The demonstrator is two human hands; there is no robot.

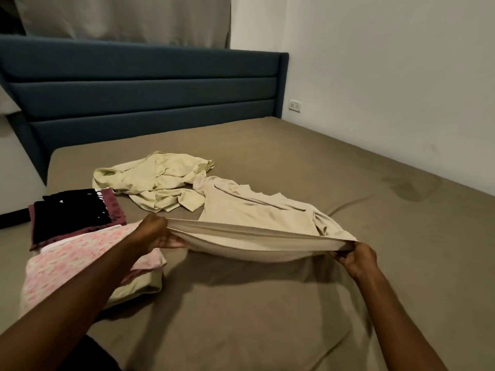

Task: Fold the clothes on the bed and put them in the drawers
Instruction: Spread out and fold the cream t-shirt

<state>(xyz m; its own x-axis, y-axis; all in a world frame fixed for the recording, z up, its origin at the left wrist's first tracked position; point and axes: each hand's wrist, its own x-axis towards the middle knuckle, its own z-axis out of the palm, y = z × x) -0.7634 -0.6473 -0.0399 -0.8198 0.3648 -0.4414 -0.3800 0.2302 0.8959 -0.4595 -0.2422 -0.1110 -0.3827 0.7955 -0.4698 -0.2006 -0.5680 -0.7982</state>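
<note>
A beige shirt [254, 210] lies stretched across the middle of the bed [294, 303]. Its near hem is lifted off the sheet and pulled taut between both hands. My left hand [155, 232] grips the hem's left end, and my right hand [357, 259] pinches the right end. Behind it, a crumpled pale yellow garment [158, 180] lies unfolded. At the left sit folded clothes: a pink patterned piece [69, 266] on a pale yellow one [139, 286], and a black piece [72, 212] on a maroon one [113, 207].
A dark blue padded headboard [150, 92] stands at the far end of the bed. A white wall with a socket [294, 105] runs along the right side. A curtain [126, 17] hangs behind the headboard. No drawers are in view.
</note>
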